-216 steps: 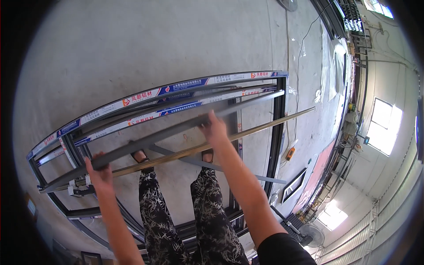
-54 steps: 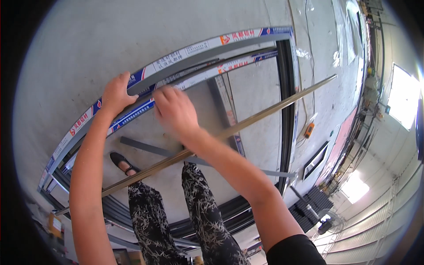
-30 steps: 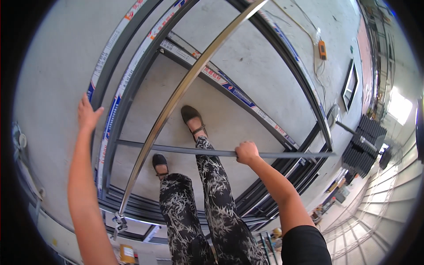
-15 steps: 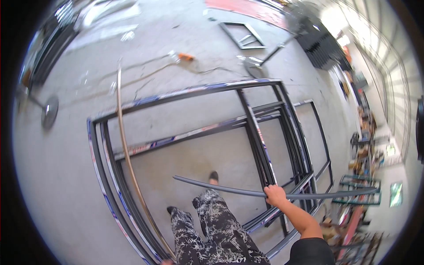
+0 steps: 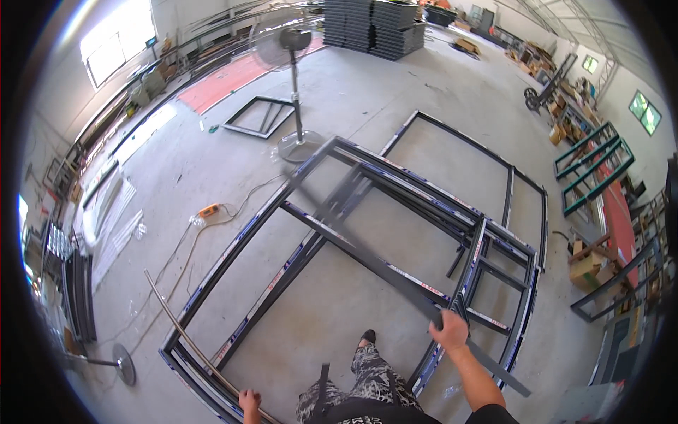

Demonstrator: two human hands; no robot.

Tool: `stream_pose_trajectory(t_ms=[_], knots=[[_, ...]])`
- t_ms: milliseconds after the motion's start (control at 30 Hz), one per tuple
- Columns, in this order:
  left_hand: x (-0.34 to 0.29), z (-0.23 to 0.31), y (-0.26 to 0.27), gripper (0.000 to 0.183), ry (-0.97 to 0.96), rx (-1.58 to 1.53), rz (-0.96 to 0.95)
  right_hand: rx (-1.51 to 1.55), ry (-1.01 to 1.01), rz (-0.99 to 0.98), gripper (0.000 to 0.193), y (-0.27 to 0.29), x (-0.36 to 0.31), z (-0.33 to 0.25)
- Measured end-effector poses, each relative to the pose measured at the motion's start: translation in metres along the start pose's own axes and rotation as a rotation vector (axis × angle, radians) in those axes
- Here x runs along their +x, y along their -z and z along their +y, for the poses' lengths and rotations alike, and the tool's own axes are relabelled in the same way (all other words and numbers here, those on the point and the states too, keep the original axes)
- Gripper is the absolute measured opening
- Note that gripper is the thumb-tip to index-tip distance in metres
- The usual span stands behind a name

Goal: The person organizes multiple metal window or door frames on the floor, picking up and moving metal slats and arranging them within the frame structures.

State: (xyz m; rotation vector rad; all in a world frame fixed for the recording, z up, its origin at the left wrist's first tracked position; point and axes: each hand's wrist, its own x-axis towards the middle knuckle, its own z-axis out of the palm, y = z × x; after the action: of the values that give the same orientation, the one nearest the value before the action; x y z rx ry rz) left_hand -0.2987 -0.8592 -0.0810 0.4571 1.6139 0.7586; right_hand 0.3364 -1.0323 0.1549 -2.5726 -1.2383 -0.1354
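Observation:
My right hand (image 5: pixel 450 331) is closed round a long, flat dark grey strip (image 5: pixel 395 281). The strip slants over the stacked frames, its far end blurred by motion, its near end past my wrist. My left hand (image 5: pixel 249 401), low in the picture, is closed on a long, thin bronze-coloured strip (image 5: pixel 185 338). That strip bends slightly and juts past the frames' left corner. Between and beyond my hands lie large dark rectangular frames (image 5: pixel 244 237), stacked on the floor, with printed film along their bars. My feet are inside the frame opening.
A pedestal fan (image 5: pixel 296 106) stands beyond the frames, near a smaller frame (image 5: pixel 260 116). An orange power socket (image 5: pixel 208 210) and its cable lie at left, with another round stand base (image 5: pixel 123 364) nearer. Dark stacked panels (image 5: pixel 374 25) stand far back; green frames (image 5: pixel 597 169) lean at right.
My view has swung to the right and up, showing more of the hall. The dark grey strip has turned from crosswise to slanting away from me. My left hand has come further into view.

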Motion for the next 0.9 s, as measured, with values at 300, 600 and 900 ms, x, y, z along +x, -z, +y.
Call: stream_pose_trajectory(t_ms=[300, 600, 900], knots=[[-0.124, 0.137, -0.385, 0.029, 0.038, 0.524, -0.706, 0.282, -0.306, 0.949, 0.025, 0.173, 0.169, 0.063], [-0.160, 0.169, -0.544, 0.026, 0.292, 0.495, -1.018, 1.463, -0.574, 1.062, 0.010, 0.154, 0.260, 0.063], [-0.100, 0.301, -0.695, 0.022, 0.044, 0.311, -1.087, 2.094, -0.895, 0.631, 0.013, 0.037, 0.363, 0.011]])
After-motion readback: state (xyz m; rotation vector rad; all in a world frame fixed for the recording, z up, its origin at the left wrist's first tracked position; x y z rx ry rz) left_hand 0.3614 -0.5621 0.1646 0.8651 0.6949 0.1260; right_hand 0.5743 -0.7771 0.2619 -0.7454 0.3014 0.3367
